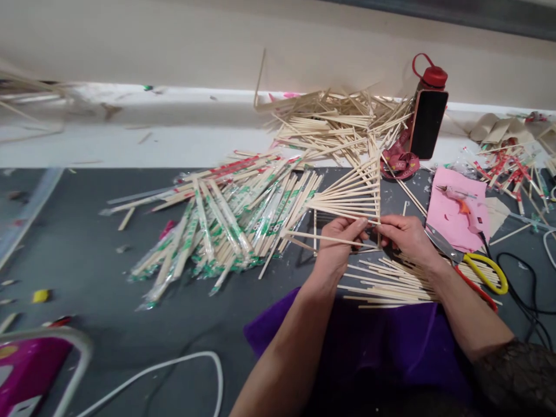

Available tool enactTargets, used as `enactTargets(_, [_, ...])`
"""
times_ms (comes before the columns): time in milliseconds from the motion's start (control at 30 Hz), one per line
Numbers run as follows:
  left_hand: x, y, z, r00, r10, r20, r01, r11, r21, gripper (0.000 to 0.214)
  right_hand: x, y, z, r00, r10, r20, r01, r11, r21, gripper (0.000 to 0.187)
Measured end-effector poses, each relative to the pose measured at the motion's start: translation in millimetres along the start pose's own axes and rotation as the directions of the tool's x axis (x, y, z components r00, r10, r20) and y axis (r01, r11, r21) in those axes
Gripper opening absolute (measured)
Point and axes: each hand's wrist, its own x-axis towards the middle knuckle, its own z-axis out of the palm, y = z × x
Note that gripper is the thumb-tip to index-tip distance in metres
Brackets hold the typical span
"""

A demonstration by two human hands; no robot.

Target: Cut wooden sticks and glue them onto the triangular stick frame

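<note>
Pale wooden chopsticks are joined into a fan-like frame [354, 200] that I hold over the table. My left hand [341, 238] is closed, thumb and fingers pinching a chopstick of the frame near its right side. Close beside it, my right hand [403, 234] is closed on the frame's right edge, where the stick ends meet. The fingertips of both hands nearly touch, and the exact contact point is partly hidden. Below my hands lies a row of loose chopsticks [386, 281]. Scissors [484, 272] with yellow and red handles rest partly behind my right forearm.
Plastic-wrapped chopsticks [234, 214] are heaped to the left. A loose chopstick pile [330, 124] lies at the back, beside a red-capped bottle [434, 75] with a phone [429, 124] against it. A glue gun [463, 202] rests on pink paper [443, 223]; black cable [521, 289] curls nearby.
</note>
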Motion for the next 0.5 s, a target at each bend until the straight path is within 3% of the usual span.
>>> enactTargets(267, [0.2,-0.5,-1.2,1.0,0.003,0.008,-0.003,1.0,-0.004,0.036,-1.0,-3.7,2.3,0.997,0.074,0.026,-0.076,0.991,0.108,0.031])
enactTargets(500, [-1.6,1.7,-0.1,1.0,0.004,0.015,-0.004,1.0,-0.011,0.036,-0.4,-2.1,2.3,0.997,0.068,0.039,-0.072,0.991,0.116,0.03])
